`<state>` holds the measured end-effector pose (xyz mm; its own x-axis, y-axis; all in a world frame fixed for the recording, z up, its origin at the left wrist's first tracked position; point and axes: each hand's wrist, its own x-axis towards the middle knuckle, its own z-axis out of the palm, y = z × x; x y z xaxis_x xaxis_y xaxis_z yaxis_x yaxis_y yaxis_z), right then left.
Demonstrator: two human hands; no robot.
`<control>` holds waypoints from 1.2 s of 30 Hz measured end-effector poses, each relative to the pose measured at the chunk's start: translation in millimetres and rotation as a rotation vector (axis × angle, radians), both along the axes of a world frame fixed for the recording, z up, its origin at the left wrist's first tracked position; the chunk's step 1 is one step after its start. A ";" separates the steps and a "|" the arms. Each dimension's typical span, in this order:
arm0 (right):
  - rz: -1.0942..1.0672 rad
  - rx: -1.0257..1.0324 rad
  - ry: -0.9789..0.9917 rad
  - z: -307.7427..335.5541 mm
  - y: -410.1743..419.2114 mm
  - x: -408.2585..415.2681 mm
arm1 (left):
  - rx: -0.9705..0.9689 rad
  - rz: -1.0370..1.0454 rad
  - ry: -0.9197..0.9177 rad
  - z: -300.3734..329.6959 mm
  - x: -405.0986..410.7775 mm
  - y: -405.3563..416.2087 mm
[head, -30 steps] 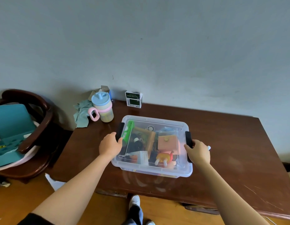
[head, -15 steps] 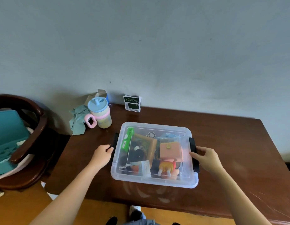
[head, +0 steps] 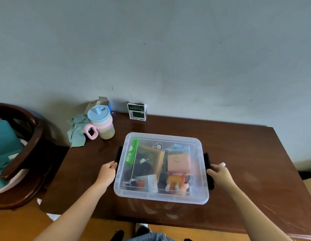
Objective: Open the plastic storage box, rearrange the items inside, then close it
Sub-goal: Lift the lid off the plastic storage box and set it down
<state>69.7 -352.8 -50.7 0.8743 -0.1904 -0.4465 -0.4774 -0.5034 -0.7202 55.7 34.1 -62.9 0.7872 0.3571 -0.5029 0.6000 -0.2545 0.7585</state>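
Note:
A clear plastic storage box with its lid on sits on the dark wooden table. Through the lid I see a green packet, a pink box, an orange toy and other small items. My left hand grips the black latch on the box's left side. My right hand grips the black latch on the right side.
A child's cup with a blue lid and pink handle stands at the table's back left beside a teal cloth. A small green-and-white carton stands against the wall. A dark wooden chair holding teal items is at the left.
Both hands slid outward from the lid's edges onto the side latches. The latches have swung outward from the box.

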 end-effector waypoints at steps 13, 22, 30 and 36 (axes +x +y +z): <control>-0.201 0.015 -0.143 16.5 41.1 -6.1 | 0.292 -0.155 -0.184 30.4 7.0 -8.9; -0.349 0.174 -0.161 34.4 57.0 -12.0 | -0.227 0.225 -0.003 37.3 21.2 -8.5; -0.488 0.389 -0.339 60.5 47.8 3.7 | -0.281 0.151 -0.253 73.5 42.3 -10.6; -0.519 0.575 -0.553 102.7 35.0 23.6 | -0.350 0.019 -0.393 107.4 94.3 -47.3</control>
